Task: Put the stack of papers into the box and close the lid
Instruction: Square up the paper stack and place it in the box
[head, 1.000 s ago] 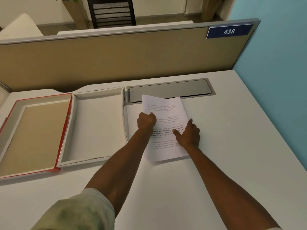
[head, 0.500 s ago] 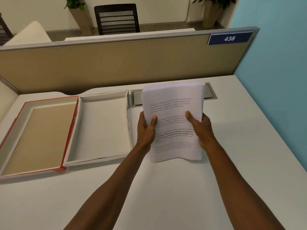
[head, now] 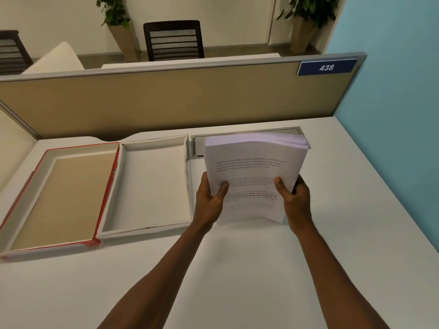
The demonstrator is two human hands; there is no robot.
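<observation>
On the white desk (head: 237, 269) at far left, the red-edged lid (head: 59, 198) lies open beside the empty box (head: 154, 186). Just right of it, the left hand (head: 210, 203) and right hand (head: 294, 200) clasp the stack of papers (head: 254, 167) by its sides, tilted up, its lower edge near the desk.

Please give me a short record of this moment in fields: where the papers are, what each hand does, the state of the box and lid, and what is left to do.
papers: stack of papers held up, tilted, lower edge at the desk
left hand: grip on the stack's left edge, thumb on the top sheet
right hand: grip on the stack's right edge
box: open, nothing inside, left of the stack
lid: red-edged, lying open beside the box on its left
left to do: papers not yet in the box, lid not yet closed
</observation>
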